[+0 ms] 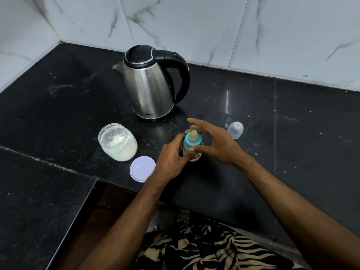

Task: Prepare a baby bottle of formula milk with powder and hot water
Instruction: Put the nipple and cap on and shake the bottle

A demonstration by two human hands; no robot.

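A small baby bottle (191, 143) with a blue collar and a pale teat stands upright on the black counter (58, 114). My left hand (172, 159) grips the bottle's body from the left. My right hand (215, 142) pinches the blue collar with thumb and fingers, the other fingers spread above the teat. An open glass jar of white formula powder (117, 142) sits to the left, its white lid (142, 168) lying flat in front of it. A steel electric kettle (151, 82) with a black lid and handle stands behind.
The bottle's clear dome cap (235, 129) stands on the counter to the right of my hands. White marble-tiled walls (194, 26) close off the back and left. The counter's front edge (81, 211) steps inward at the lower left.
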